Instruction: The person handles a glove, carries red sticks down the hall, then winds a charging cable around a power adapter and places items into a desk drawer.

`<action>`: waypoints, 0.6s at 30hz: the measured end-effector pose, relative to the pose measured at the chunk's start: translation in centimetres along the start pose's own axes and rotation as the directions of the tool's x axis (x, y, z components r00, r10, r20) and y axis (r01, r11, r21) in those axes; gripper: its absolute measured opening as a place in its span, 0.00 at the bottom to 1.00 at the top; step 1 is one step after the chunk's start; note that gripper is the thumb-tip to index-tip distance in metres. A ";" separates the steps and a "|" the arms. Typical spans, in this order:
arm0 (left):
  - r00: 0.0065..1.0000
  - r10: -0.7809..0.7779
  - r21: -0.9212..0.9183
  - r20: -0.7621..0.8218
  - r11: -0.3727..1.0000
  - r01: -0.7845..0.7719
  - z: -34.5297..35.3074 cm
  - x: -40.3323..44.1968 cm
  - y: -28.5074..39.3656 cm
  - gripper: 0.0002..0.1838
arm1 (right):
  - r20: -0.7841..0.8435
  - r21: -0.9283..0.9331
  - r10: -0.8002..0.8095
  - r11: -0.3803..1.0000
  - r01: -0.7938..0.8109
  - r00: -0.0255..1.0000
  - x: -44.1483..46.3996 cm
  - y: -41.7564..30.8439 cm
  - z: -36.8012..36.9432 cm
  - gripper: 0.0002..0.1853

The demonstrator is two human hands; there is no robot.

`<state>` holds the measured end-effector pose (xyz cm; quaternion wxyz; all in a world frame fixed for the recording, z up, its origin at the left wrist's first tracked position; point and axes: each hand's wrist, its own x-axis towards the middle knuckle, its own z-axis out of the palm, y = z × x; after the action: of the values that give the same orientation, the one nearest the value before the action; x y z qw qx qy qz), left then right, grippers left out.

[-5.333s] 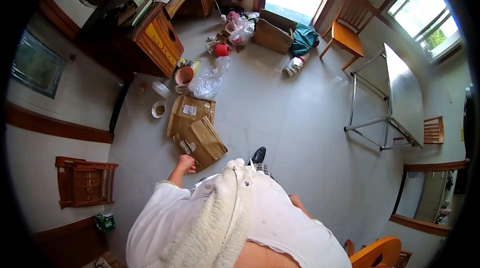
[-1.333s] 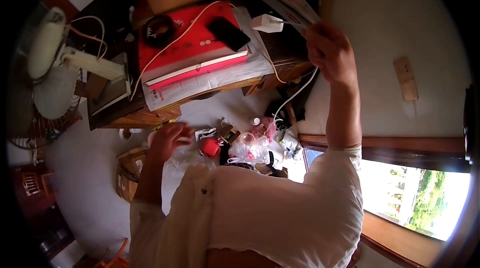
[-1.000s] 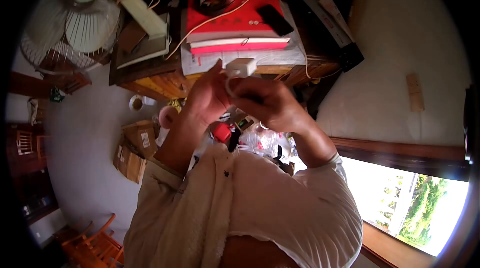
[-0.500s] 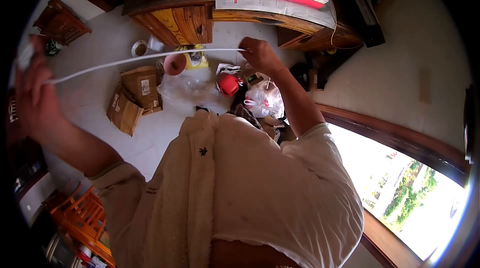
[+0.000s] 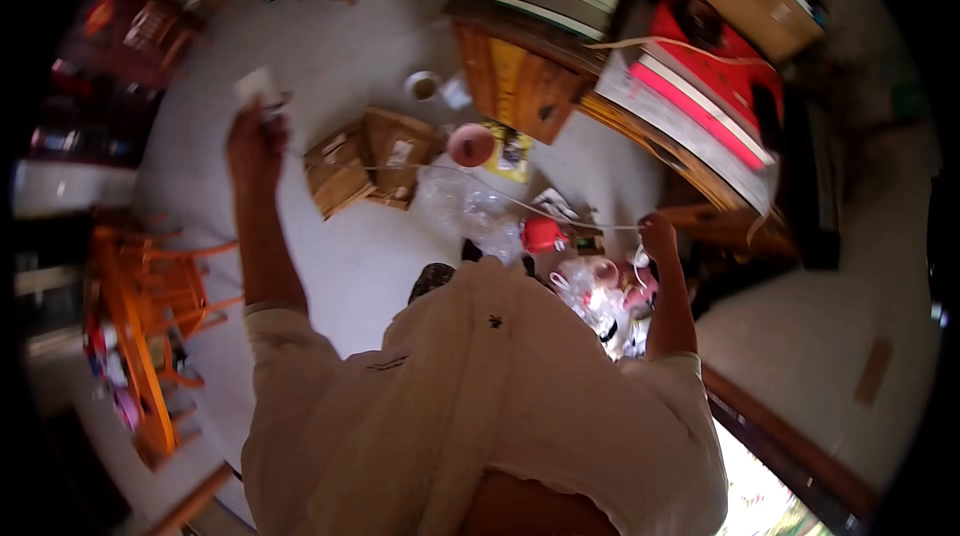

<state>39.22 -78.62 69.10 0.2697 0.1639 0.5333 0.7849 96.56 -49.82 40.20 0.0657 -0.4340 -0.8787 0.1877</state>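
White cable [image 5: 600,227] stretches over the cardboard [image 5: 335,176] on the floor [image 5: 340,286], running from the left hand [image 5: 257,136], blurred but folded round a white block [image 5: 254,85], to the right hand [image 5: 658,235], which is curled tightly around the cable.

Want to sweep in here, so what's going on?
A person near a wooden desk holds a thin white cord out between both hands. The left hand, held out to the side, has its grip on a blurred white block; the right hand, nearer the desk, pinches the cord, which sags slightly. Below, cardboard boxes, clear plastic and a red container lie on the floor.
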 end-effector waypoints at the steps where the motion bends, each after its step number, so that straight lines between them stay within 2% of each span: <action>1: 0.999 0.011 0.030 0.031 0.999 -0.012 2.0 -1.6 -0.4 0.07 | 0.159 0.331 0.157 0.922 -0.203 0.975 1.3 0.7 1.7 0.06; 3: 0.999 -0.023 -0.018 -0.041 1.000 0.022 4.8 -4.0 -0.9 0.10 | 0.216 0.668 0.367 0.620 -0.411 0.905 3.9 -7.8 -3.4 0.09; 5: 0.998 -0.044 0.123 -0.045 0.991 0.049 5.9 -6.1 -0.5 0.13 | 0.022 0.625 0.110 0.774 -0.099 0.994 5.6 -15.8 -9.4 0.12; 6: 0.997 -0.041 0.151 -0.067 0.987 0.051 6.3 -7.0 -0.6 0.14 | 0.045 0.761 -0.106 0.648 0.034 0.993 6.9 -16.9 -9.6 0.12; 7: 0.995 -0.045 0.168 -0.086 0.984 0.059 6.0 -7.8 -0.8 0.14 | 0.069 0.658 -0.295 0.732 0.179 0.953 7.5 -19.3 -11.1 0.12; 9: 0.992 -0.034 0.187 -0.124 0.981 0.057 4.2 -9.5 -0.5 0.14 | 0.337 0.459 -0.446 0.847 0.269 0.829 8.6 -23.6 -12.8 0.10; 11: 0.984 0.010 0.217 -0.177 0.976 0.030 2.6 -11.5 1.0 0.16 | 0.356 0.545 -0.526 0.788 0.285 0.773 9.5 -27.5 -14.0 0.08; 12: 0.980 0.027 0.229 -0.199 0.973 0.020 1.6 -12.7 2.0 0.16 | 0.267 0.685 -0.487 0.703 0.191 0.832 10.5 -28.5 -14.1 0.08; 13: 0.975 0.037 0.240 -0.220 0.971 0.017 0.7 -13.7 2.8 0.17 | 0.054 0.827 -0.483 0.512 0.232 0.874 11.8 -29.5 -14.7 0.11; 14: 0.976 0.055 0.210 -0.212 0.978 -0.010 -0.4 -14.5 3.4 0.17 | 0.098 0.866 -0.360 0.491 0.099 0.928 11.7 -32.9 -17.6 0.16; 15: 0.974 0.041 0.187 -0.222 0.982 0.001 -1.5 -15.6 3.9 0.17 | -0.059 0.843 -0.452 0.455 0.287 0.890 11.5 -35.9 -20.4 0.14; 17: 0.974 0.019 0.135 -0.227 0.991 0.012 -3.3 -17.3 4.9 0.17 | -0.082 0.814 -0.447 0.486 0.319 0.891 10.9 -41.4 -24.9 0.09; 18: 0.974 0.011 0.100 -0.227 0.995 0.012 -4.4 -18.1 5.0 0.16 | -0.136 0.758 -0.499 0.504 0.415 0.856 11.0 -43.3 -25.3 0.10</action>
<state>50.07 -94.19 72.57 0.1986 0.0863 0.5995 0.7705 64.86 -58.21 79.77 0.2457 -0.1067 -0.7992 0.5380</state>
